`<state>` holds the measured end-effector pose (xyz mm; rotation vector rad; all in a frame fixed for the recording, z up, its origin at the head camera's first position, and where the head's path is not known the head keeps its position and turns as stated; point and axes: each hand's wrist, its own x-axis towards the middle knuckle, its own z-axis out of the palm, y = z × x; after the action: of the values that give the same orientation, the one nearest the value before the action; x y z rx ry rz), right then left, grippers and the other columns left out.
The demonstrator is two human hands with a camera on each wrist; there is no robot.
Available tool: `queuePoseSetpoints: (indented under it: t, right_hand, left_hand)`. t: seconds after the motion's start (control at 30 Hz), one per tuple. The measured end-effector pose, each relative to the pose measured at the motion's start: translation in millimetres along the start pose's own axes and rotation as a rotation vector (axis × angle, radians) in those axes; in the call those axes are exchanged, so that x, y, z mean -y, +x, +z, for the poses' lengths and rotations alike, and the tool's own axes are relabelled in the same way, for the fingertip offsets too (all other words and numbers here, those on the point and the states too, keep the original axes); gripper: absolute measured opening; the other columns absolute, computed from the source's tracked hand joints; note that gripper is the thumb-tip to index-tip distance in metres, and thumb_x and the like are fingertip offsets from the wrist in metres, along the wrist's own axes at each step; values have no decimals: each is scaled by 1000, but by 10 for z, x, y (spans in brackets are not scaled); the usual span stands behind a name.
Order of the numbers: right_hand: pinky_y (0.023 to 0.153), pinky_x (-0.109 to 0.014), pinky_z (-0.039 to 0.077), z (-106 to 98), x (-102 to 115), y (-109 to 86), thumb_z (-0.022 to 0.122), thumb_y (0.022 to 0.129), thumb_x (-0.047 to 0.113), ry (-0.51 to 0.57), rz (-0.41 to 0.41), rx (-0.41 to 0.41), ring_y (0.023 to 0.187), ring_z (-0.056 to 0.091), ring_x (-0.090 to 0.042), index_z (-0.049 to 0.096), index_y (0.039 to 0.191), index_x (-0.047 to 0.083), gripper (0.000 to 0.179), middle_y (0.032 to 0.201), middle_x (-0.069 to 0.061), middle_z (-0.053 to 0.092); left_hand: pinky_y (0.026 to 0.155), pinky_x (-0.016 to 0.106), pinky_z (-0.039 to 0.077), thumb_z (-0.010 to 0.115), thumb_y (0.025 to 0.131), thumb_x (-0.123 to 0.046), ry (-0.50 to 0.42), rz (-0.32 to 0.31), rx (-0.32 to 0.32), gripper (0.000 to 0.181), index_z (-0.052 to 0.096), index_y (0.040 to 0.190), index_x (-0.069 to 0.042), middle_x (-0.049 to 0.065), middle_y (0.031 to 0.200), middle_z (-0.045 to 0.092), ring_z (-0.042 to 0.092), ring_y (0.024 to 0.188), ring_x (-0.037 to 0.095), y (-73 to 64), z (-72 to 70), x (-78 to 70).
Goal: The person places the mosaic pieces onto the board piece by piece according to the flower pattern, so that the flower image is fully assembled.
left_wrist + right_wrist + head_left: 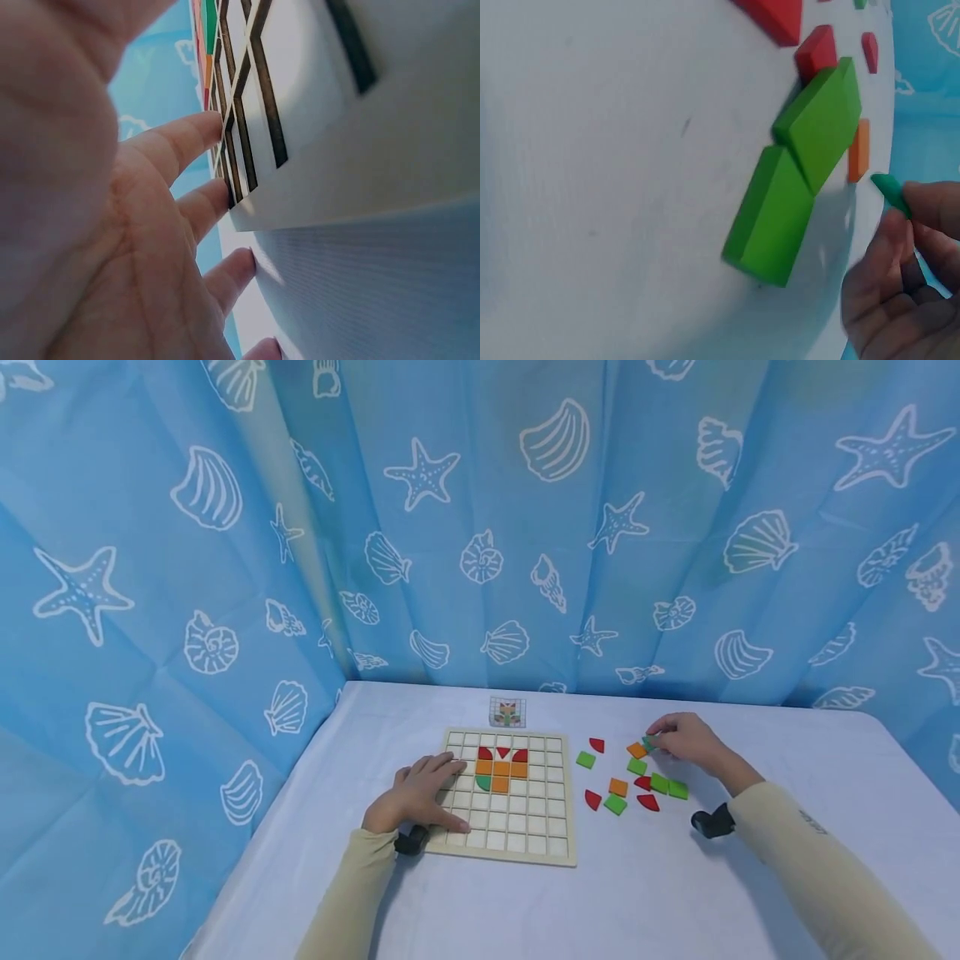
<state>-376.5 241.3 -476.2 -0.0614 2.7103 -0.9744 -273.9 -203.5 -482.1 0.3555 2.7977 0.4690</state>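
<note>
Curtains of blue fabric with white shells and starfish hang behind our table draped in white cloth. On it we have a pale square board with a grid of cells, its upper middle filled with red, orange and green pieces. Our left hand rests over the board's left side, fingers spread. Our right hand is well to the board's right, near loose green squares, orange squares and red quarter-rounds. Beyond the board's far edge we see a patterned card. Between right thumb and fingertip we pinch a teal-green piece, just beside one orange square.
</note>
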Motion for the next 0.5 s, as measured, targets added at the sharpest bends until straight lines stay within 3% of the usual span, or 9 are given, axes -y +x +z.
queuePoseSetpoints:
  t: [0.13,0.27,0.5]
  right_hand:
    - [72,-28,53,-29,43,-42,55,95,14,14,-8,26,90,56,-27,54,135,-1,43,123,-28,55]
    - [74,-29,54,-28,24,-103,49,97,11,29,5,65,94,54,-29,56,133,-3,39,133,-30,48]
    - [73,-29,57,-45,-3,-189,56,100,20,116,9,12,83,61,-23,52,128,-5,38,106,-21,59]
  left_hand:
    - [115,63,21,82,68,-62,-2,5,-4,103,36,153,-26,5,162,27,21,149,33,19,-11,6]
    - [115,63,21,82,68,-62,-1,16,-5,103,36,153,-26,5,162,27,22,149,34,21,-19,11]
    - [114,64,21,83,68,-62,-8,30,-3,103,36,152,-25,6,162,27,22,149,34,4,1,30]
